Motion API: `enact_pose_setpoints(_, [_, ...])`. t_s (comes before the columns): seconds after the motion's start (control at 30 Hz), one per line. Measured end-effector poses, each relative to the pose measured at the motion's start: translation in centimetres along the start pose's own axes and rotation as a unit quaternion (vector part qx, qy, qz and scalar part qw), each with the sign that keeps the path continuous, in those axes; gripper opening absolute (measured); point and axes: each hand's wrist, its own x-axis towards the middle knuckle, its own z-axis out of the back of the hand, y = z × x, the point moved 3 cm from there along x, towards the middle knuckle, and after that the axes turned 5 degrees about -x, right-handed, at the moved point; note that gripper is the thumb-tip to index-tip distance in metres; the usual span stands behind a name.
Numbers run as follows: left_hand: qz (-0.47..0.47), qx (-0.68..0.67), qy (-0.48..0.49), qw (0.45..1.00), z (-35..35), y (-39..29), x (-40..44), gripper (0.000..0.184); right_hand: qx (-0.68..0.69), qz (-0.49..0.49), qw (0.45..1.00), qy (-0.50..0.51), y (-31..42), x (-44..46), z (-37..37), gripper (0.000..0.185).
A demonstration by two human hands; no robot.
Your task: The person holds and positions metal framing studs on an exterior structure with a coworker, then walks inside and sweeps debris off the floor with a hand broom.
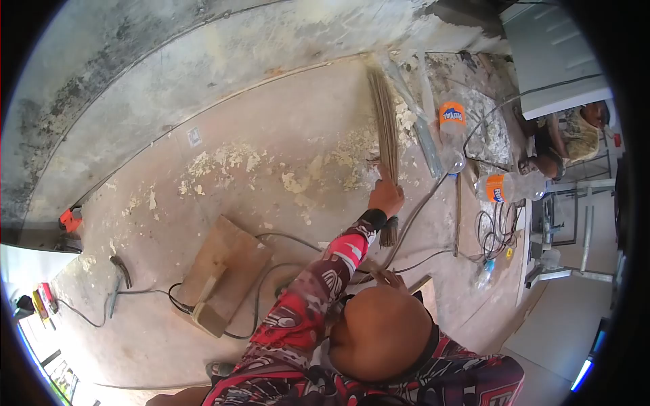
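My left hand (386, 195), at the end of a red and black patterned sleeve, is closed around a stick broom (385, 128). It grips close to the bound end, and the long thin sticks stretch away toward the wall. My right hand (389, 277) is partly hidden behind my bent knee. Its visible fingers look stretched out, near a dark cable (423, 260), with nothing seen in them. A wooden board (233, 260) with a bar-shaped handle lies flat on the floor left of my left arm.
Two plastic bottles with orange labels, one (452, 132) near the broom and another (504, 188), are at the right. A metal strip (423, 139) lies beside the broom. Flaking paint (223, 162) covers the floor. A coiled cable (497, 230) and another person (575, 135) are farther right.
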Motion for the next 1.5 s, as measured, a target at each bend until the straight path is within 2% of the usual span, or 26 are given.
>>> enact_pose_setpoints(0.03, [-0.006,-0.001,0.017,1.000,-0.3,-0.7,0.5,0.082,0.049,-0.005,0.999,-0.017,-0.6,-0.3,-0.1,0.043])
enact_pose_setpoints(0.13, [-0.042,0.004,0.062,0.997,0.4,-1.5,0.2,0.080,0.190,-0.131,0.966,-0.113,-2.3,1.2,1.7,0.042])
enact_pose_setpoints(0.2, [-0.070,-0.008,0.061,0.996,2.2,-1.9,-0.8,0.081,0.403,-0.199,0.885,-0.125,-2.2,4.3,4.2,0.048])
enact_pose_setpoints(0.23, [-0.081,-0.022,0.052,0.995,3.0,-1.8,-2.0,0.082,0.502,-0.231,0.824,-0.129,-1.4,6.2,5.8,0.051])
enact_pose_setpoints(0.3, [-0.093,-0.041,0.029,0.994,4.5,-1.9,-4.8,0.083,0.637,-0.244,0.717,-0.141,2.3,10.9,10.0,0.054])
enact_pose_setpoints(0.4, [-0.072,-0.040,-0.014,0.996,6.0,-1.9,-8.9,0.082,0.647,-0.181,0.734,-0.100,4.9,14.9,10.3,0.063])
enact_pose_setpoints(0.47, [-0.030,-0.009,-0.041,0.999,7.0,-1.6,-10.9,0.076,0.659,-0.200,0.717,-0.108,5.6,15.9,8.9,0.059])
enact_pose_setpoints(0.57, [-0.191,0.007,-0.066,0.979,7.8,0.5,-11.7,0.065,0.690,-0.224,0.682,-0.095,5.9,17.1,8.6,0.051])
enact_pose_setpoints(0.63, [-0.182,-0.014,-0.060,0.981,9.3,0.4,-13.4,0.057,0.537,-0.208,0.814,-0.083,4.8,17.8,9.1,0.051])
enact_pose_setpoints(0.67, [-0.179,-0.023,-0.056,0.982,10.2,0.4,-13.9,0.053,0.444,-0.184,0.870,-0.110,4.2,18.3,9.7,0.054])
enact_pose_setpoints(0.73, [-0.184,0.011,-0.105,0.977,12.1,1.0,-14.5,0.048,0.242,-0.132,0.949,-0.153,3.3,19.1,11.1,0.059])
enact_pose_setpoints(0.77, [-0.189,0.028,-0.133,0.973,13.1,1.2,-14.4,0.045,0.248,-0.147,0.950,-0.118,2.8,19.7,11.9,0.061])
enact_pose_setpoints(0.8, [-0.157,-0.011,-0.128,0.979,14.0,1.3,-14.8,0.042,0.253,-0.163,0.950,-0.081,2.7,20.1,12.8,0.063])
enact_pose_setpoints(0.87, [-0.187,0.000,-0.136,0.973,14.8,1.8,-14.8,0.041,0.220,-0.182,0.958,0.017,0.9,21.9,14.2,0.065])
enact_pose_setpoints(0.9, [-0.200,0.005,-0.138,0.970,14.9,2.1,-15.1,0.040,0.130,-0.121,0.984,-0.030,-1.4,23.0,14.0,0.065])
enact_pose_setpoints(0.97, [-0.200,0.011,-0.132,0.971,15.1,2.6,-15.8,0.038,-0.053,0.006,0.991,-0.121,-6.6,24.8,13.0,0.065])
enact_pose_setpoints(1.1, [-0.203,0.021,-0.136,0.969,15.8,3.0,-17.0,0.036,-0.119,-0.192,0.974,-0.017,-14.1,26.8,17.8,0.061])
enact_pose_setpoints(1.2, [-0.139,-0.004,-0.117,0.983,15.6,4.5,-17.8,0.036,-0.182,-0.192,0.962,-0.070,-16.6,27.5,21.6,0.058])
enact_pose_setpoints(1.33, [-0.157,-0.012,-0.131,0.979,16.4,4.7,-18.5,0.036,-0.224,-0.239,0.939,-0.100,-21.3,26.9,25.0,0.052])
enact_pose_setpoints(1.43, [-0.174,0.019,-0.149,0.973,17.6,5.3,-18.7,0.038,-0.218,-0.342,0.909,-0.097,-22.4,26.4,28.1,0.048])
enact_pose_setpoints(1.5, [-0.170,0.029,-0.153,0.973,17.9,5.7,-18.8,0.038,-0.201,-0.361,0.901,-0.130,-24.9,26.2,29.4,0.049])
